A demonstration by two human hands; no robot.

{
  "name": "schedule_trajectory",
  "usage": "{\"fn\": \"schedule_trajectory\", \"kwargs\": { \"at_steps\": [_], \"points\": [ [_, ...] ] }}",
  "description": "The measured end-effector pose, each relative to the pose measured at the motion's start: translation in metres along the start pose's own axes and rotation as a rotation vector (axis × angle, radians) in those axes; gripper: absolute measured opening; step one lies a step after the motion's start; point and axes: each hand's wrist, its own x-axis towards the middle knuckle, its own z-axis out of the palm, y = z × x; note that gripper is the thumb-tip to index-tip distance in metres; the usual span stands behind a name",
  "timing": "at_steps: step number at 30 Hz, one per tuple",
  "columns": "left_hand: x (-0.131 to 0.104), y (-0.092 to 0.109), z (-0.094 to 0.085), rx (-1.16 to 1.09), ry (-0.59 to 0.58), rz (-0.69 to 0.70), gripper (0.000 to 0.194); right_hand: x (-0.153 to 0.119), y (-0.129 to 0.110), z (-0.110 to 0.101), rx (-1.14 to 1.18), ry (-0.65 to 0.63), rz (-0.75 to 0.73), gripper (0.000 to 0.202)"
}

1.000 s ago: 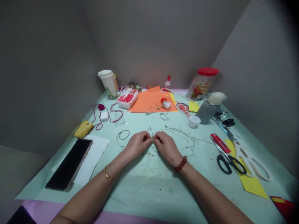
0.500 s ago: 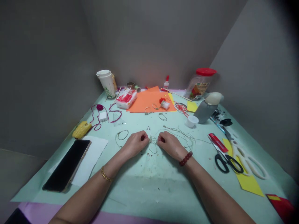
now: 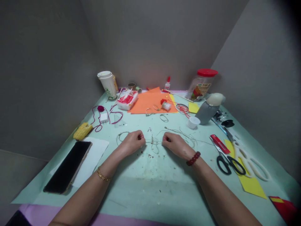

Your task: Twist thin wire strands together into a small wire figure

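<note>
A thin pale cord (image 3: pixel 154 147) with a knotted middle and a loop hangs between my two hands, low over the green-covered table. My left hand (image 3: pixel 133 142) is closed in a pinch on one end of it. On the other side my right hand (image 3: pixel 173 144) pinches the opposite end. Tiny reddish-brown bits (image 3: pixel 150 156) lie scattered below the cord. A coil of similar cord (image 3: pixel 122 136) is partly hidden behind my left hand, and more loose strands (image 3: pixel 188 138) lie behind my right hand.
Scissors with black handles (image 3: pixel 230 165), white-handled scissors (image 3: pixel 251 164) and a red lighter (image 3: pixel 219 143) lie at right. A phone (image 3: pixel 68 166) rests on white paper at left. Orange paper (image 3: pixel 148 102), a tissue pack (image 3: pixel 127 99) and a grey bottle (image 3: pixel 207 110) stand farther back.
My hands have moved apart, the left one leftward and the right one rightward. More of the cord now shows stretched between them.
</note>
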Motion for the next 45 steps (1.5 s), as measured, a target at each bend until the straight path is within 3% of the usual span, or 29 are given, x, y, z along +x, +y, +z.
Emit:
{"fn": "schedule_trajectory", "kwargs": {
  "at_steps": [15,18,22,27,29,34,39,45],
  "points": [
    [-0.005,-0.003,-0.027,0.156,-0.19,-0.014,0.013,-0.001,0.007,-0.011,0.048,-0.064,0.062,0.008],
    [-0.01,0.006,-0.019,0.203,-0.094,0.059,0.014,0.0,0.006,-0.009,0.03,-0.042,0.04,0.008],
    [-0.014,0.02,0.006,0.171,0.048,0.197,0.025,0.001,0.003,-0.004,-0.043,0.002,-0.003,0.011],
    [-0.01,0.019,0.032,0.126,0.118,0.158,0.017,-0.012,-0.007,0.003,-0.222,0.182,-0.025,0.01],
    [-0.008,0.014,0.035,0.111,0.117,0.157,0.018,-0.021,-0.012,0.007,-0.234,0.197,-0.07,0.012],
    [-0.007,0.011,0.032,0.103,0.099,0.157,0.017,-0.036,-0.022,0.025,-0.129,-0.001,-0.189,0.007],
    [-0.008,0.012,0.031,0.09,0.095,0.152,0.019,-0.038,-0.029,0.039,-0.235,-0.027,-0.139,0.014],
    [-0.009,0.012,0.026,0.055,0.04,0.151,0.018,-0.051,-0.033,0.042,-0.223,-0.036,-0.124,0.013]
  ]
}}
